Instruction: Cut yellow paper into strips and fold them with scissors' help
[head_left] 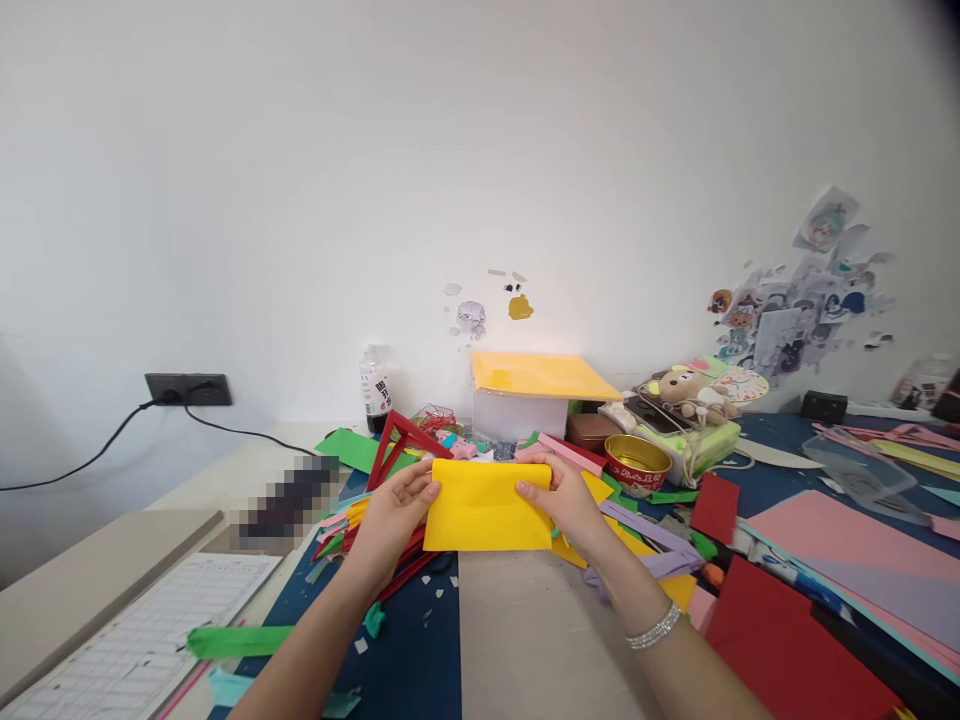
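Observation:
A yellow sheet of paper (487, 510), with a straight fold-like top edge, is held up over the table in both hands. My left hand (397, 505) pinches its upper left corner between thumb and fingers. At the upper right corner, my right hand (559, 495) grips it with the thumb in front and the fingers behind. A sparkling bracelet (654, 628) circles my right wrist. Beneath the paper lies a pale grey board or sheet (532, 640) on a dark blue mat (412, 650).
Coloured paper strips and scraps lie around both hands, with a red paper frame (397, 440) at left. Behind are a bottle (376, 390), a white box (517, 412) and a round tin (637, 465). Red sheets (787, 640) and pink sheets (825, 540) lie at right.

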